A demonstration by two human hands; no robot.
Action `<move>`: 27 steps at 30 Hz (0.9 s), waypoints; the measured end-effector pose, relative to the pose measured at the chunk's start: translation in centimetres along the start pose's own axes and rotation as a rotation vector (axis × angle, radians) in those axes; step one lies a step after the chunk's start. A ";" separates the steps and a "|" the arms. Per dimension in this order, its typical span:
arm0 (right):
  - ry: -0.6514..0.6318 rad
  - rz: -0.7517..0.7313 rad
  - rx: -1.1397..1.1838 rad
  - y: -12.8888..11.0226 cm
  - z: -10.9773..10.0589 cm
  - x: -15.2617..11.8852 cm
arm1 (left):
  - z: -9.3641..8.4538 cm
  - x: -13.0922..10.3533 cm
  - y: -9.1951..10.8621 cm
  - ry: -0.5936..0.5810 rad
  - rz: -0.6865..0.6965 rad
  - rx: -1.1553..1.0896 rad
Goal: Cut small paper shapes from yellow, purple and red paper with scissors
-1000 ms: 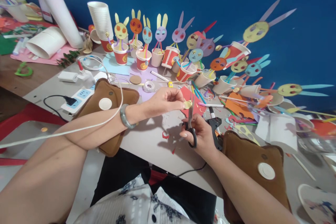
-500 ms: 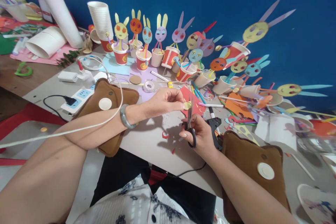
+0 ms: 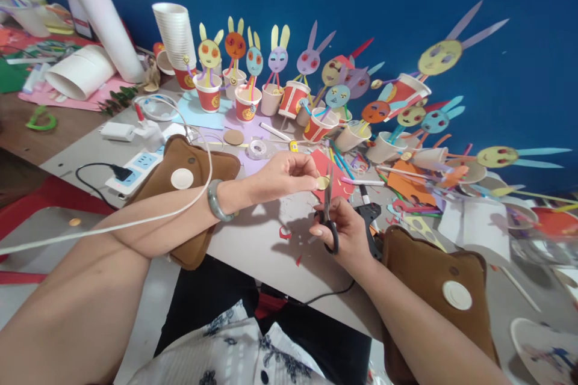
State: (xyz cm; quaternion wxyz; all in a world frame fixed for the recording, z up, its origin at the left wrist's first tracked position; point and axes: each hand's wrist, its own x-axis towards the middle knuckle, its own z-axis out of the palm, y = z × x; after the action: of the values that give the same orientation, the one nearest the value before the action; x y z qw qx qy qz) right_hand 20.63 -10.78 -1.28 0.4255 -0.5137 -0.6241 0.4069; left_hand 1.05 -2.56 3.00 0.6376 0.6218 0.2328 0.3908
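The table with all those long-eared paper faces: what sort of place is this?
Probably a craft workspace: long-eared paper faces rise from paper cups, red paper lies on the table, and the right hand holds scissors.

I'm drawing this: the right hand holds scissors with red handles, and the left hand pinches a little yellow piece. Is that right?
Not quite: the head view shows the scissors have black handles, not red. The right hand holds them, and the left hand pinches the little yellow piece.
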 end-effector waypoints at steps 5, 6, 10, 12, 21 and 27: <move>-0.005 -0.008 0.004 0.0 0.0 0.0 | 0.0 0.1 -0.2 -0.001 0.013 0.002; -0.009 -0.004 0.009 -0.1 0.0 0.0 | 0.0 0.1 -0.2 0.000 0.015 0.003; 0.006 -0.008 0.005 0.0 0.1 -0.1 | -0.1 0.1 -0.1 0.000 0.019 -0.003; 0.013 -0.010 0.010 0.0 0.1 -0.1 | -0.1 0.1 -0.1 -0.004 0.023 -0.007; 0.011 -0.004 0.000 -0.1 0.1 -0.2 | -0.1 0.1 -0.1 -0.002 0.032 0.001; 0.010 -0.010 -0.006 -0.2 0.1 -0.1 | -0.2 0.1 0.0 -0.006 0.033 -0.008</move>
State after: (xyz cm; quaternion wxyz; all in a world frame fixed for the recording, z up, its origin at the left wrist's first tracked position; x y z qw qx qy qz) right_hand 20.49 -10.89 -1.16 0.4293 -0.5138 -0.6257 0.4003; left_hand 0.96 -2.41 3.01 0.6340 0.6244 0.2189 0.4003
